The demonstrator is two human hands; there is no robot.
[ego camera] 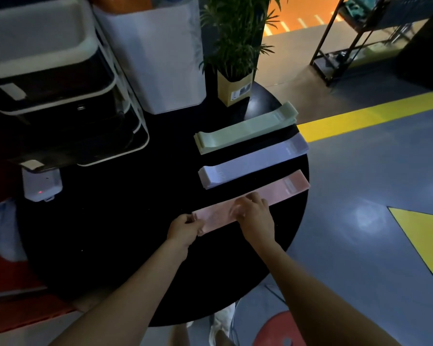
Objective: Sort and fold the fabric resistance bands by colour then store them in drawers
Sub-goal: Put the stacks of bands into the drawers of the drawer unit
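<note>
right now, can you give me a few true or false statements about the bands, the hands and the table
1. Three piles of bands lie on the black table: green, lilac and pink. True.
2. The left hand grips the near end of the pink bands. True.
3. The right hand rests on the green bands. False: it rests on the pink bands.
4. The potted plant stands on the floor. False: it stands on the table, behind the green bands.
5. The lilac bands lie between the green and the pink. True.
</note>
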